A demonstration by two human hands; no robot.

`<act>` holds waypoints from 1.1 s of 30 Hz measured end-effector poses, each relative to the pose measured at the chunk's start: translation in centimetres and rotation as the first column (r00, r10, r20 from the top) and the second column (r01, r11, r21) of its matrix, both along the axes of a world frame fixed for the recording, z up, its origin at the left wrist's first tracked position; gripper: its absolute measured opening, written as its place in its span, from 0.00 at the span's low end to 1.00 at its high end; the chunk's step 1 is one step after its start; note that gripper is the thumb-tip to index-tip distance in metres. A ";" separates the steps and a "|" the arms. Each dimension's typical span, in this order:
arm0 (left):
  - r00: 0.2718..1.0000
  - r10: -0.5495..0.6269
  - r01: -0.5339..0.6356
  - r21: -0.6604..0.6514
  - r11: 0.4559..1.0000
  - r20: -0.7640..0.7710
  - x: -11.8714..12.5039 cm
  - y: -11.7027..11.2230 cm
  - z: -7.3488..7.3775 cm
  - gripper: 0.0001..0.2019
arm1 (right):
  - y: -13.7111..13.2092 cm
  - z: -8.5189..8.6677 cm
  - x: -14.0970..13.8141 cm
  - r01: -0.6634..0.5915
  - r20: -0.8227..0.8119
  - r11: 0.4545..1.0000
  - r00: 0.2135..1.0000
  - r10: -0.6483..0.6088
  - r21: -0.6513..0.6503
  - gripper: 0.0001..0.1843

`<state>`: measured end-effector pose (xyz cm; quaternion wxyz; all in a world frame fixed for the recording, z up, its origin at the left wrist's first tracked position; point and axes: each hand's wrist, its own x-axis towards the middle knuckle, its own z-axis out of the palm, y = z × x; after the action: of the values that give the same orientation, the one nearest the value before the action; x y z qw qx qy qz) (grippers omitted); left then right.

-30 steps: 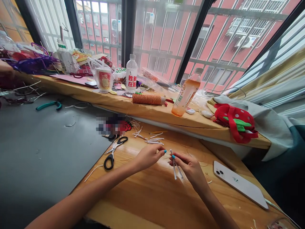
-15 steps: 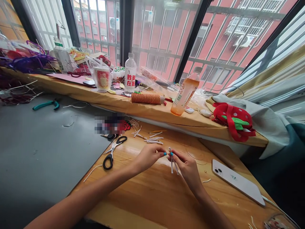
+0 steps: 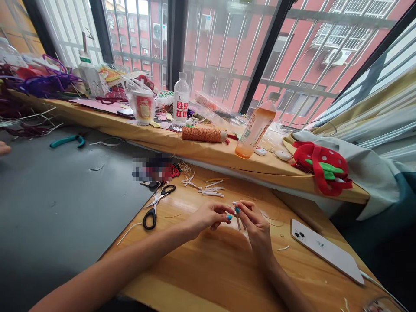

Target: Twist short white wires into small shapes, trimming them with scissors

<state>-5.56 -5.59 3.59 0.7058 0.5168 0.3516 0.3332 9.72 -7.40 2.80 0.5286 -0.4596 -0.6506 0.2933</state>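
Pinching right hand (image 3: 256, 223): thumb and fingers closed on a few narrow white strips (image 3: 238, 222), to the right of the open scissors with black plastic handles and steel blades (image 3: 156, 200).
Left hand (image 3: 209, 216): between the scissors and the held strips, thumb and forefinger narrowly apart, tips just beside the pinched part; whether they grip a thin thread I cannot tell.
Strips' direction: a short upper end pokes past the right fingertips, away from the wearer; two tails hang toward the wearer, spreading slightly.
Strips' long axis: roughly away from the wearer, leaning a little.
Reason for the grip: holding near the top probably steadies that end and leaves the tails free, with room for the left fingers.
Loose pile of short white strips (image 3: 212, 193): on the brown wooden counter (image 3: 201, 264), right of the scissors and a little beyond, seemingly kept within reach.
Flat white phone with two dark lenses (image 3: 326, 251): well right of the scissors, apparently set out of the way.
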 end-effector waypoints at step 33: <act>0.973 -0.011 0.001 0.045 0.999 0.231 -1.3 2.1 -1.0 0.11 | 0.5 -0.1 0.0 -0.244 -0.260 0.898 0.953 0.153 -0.367 0.10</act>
<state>-6.90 -3.47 2.61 0.7313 0.4910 0.2581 0.3968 9.71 -6.91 2.66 0.4622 -0.4515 -0.5576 0.5212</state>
